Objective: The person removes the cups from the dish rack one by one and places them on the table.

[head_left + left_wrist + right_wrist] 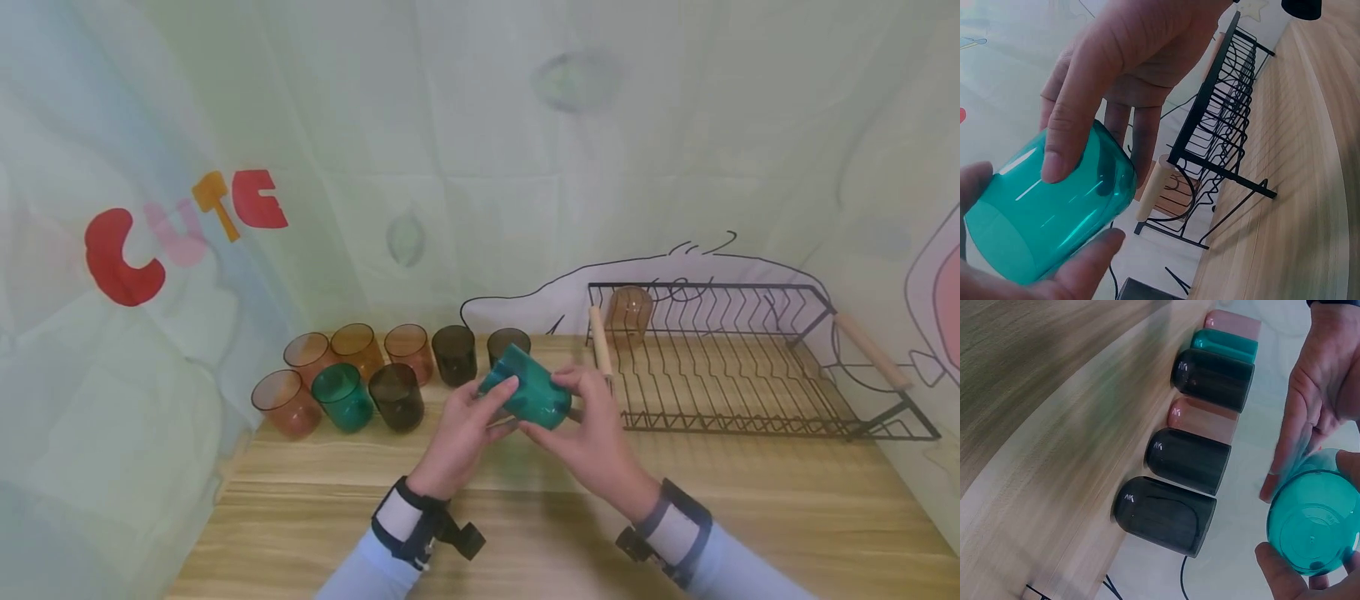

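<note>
A clear teal cup is held up over the table in both hands, tilted, its mouth toward the upper left and its rounded base toward the lower right. My left hand grips the mouth end, thumb on the near wall. At the base end, my right hand pinches the cup between thumb and fingers. The left wrist view shows the teal cup from the side. Its round base faces the right wrist camera. Parts of both hands' fingers are hidden behind the cup.
On the wooden table, several cups stand at the left, including a teal cup, dark cups and a pink cup. To the right, a black wire rack with wooden handles holds an amber cup in its back left corner.
</note>
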### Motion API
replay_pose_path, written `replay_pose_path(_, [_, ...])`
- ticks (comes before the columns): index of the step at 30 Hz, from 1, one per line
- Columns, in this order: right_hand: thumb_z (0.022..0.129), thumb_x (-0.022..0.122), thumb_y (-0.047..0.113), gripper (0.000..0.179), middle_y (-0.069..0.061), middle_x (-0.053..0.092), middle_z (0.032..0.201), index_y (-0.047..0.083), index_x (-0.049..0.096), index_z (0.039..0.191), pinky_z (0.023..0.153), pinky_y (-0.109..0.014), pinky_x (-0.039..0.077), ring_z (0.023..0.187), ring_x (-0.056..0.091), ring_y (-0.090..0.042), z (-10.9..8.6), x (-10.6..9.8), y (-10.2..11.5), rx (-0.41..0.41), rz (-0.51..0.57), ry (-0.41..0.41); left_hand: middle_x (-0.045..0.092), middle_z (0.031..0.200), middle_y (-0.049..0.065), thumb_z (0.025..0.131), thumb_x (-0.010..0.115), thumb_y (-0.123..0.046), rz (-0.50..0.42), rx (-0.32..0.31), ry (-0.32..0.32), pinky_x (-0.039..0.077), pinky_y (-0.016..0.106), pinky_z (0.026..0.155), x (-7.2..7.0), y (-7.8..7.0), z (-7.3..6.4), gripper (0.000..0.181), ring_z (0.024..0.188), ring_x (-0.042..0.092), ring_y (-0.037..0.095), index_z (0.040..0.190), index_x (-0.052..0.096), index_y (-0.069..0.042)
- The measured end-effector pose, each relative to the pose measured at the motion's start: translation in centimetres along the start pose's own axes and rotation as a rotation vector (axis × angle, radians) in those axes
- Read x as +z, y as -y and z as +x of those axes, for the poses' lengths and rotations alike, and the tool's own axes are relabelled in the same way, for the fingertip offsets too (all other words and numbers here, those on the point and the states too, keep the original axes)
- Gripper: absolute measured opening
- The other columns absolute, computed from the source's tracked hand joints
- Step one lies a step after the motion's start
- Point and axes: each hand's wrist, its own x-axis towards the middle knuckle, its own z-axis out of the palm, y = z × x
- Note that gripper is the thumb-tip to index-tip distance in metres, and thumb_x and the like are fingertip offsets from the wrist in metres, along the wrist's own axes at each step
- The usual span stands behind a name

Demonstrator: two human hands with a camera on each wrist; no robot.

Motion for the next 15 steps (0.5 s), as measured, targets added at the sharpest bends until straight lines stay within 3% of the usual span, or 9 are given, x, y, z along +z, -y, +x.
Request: replay_pose_path(15, [0.067,0.082,0.033,0.075,0.001,0.041,0.126,0.015,0.042,0.128,0.081,-0.027,0.047,0.113,0.044,-0.014,0.05,-0.01,0.03,0.016,0.003,0.053,0.054,0.123,0.011,0.083,0.069,-0.038,0.065,0.049,-0.035,0.049,0.039,0.081,-0.09,-0.45,-0.64,0.063,0.106,0.057,0.025,0.129,0.043,-0.004])
